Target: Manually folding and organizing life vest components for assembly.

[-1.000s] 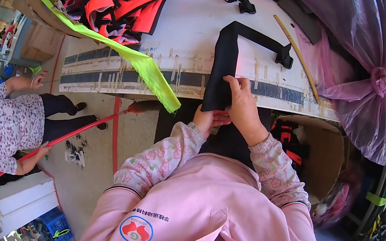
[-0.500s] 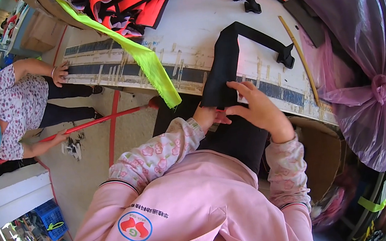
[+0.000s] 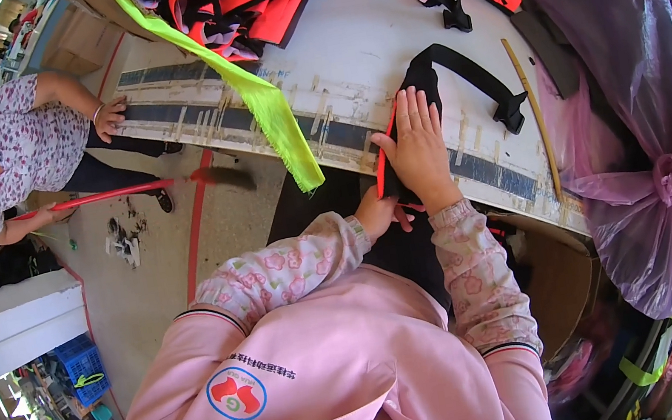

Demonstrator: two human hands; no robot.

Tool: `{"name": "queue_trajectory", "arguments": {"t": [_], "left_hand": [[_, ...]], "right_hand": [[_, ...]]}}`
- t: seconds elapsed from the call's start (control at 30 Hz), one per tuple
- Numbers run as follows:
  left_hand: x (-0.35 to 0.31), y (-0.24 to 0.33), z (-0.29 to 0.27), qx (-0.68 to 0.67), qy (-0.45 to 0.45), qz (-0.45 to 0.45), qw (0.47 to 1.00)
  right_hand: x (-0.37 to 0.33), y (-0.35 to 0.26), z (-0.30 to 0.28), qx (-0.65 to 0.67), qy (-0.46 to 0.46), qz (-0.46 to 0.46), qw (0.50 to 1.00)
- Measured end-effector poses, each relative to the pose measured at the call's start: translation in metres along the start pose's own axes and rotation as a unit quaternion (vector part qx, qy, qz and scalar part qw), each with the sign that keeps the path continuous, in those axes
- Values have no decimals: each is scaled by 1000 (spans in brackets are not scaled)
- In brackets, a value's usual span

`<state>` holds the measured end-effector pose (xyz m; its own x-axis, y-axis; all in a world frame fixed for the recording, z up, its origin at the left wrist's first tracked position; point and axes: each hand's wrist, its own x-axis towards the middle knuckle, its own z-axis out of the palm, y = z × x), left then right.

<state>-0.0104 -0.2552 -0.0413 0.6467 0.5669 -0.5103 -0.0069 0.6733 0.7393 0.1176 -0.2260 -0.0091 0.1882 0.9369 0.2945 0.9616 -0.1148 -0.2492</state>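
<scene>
A black-and-orange fabric strap (image 3: 421, 78) reaches from the table's front edge onto the tabletop. From its far end a loop of black webbing (image 3: 471, 71) curves right to a black plastic buckle (image 3: 511, 111). My right hand (image 3: 420, 147) lies flat on the strap, fingers straight and side by side, thumb out to the left. Its orange edge shows along that thumb. Lower down, my left hand (image 3: 377, 213) is closed on the strap's near end, just off the table edge; part of its fingers is hidden.
Orange-and-black fabric pieces (image 3: 264, 1) are heaped at the back. A yellow-green fabric strip (image 3: 260, 100) hangs over the table's front edge. A wooden ruler (image 3: 530, 114) and a purple plastic bag (image 3: 613, 42) are at right. Another person (image 3: 34, 141) stands at left with a red-handled broom (image 3: 94, 198).
My right hand has moved from above the near end onto the strap and flattened there. The strap has turned, showing its orange edge. The other person's broom has shifted.
</scene>
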Motion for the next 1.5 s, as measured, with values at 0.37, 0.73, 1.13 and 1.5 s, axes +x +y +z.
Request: {"name": "queue_trajectory", "arguments": {"t": [0.37, 0.73, 1.13, 1.5], "left_hand": [[-3, 18, 2, -93, 26, -78, 992], [1, 13, 1, -9, -14, -89, 996], [-3, 21, 0, 22, -47, -74, 996], [-8, 18, 4, 18, -70, -33, 997]], "right_hand": [[3, -2, 3, -3, 15, -4, 1000], [-23, 54, -51, 403, 133, 147, 894], [-119, 196, -108, -213, -69, 290, 931], [-184, 168, -126, 139, 4, 356, 924]]}}
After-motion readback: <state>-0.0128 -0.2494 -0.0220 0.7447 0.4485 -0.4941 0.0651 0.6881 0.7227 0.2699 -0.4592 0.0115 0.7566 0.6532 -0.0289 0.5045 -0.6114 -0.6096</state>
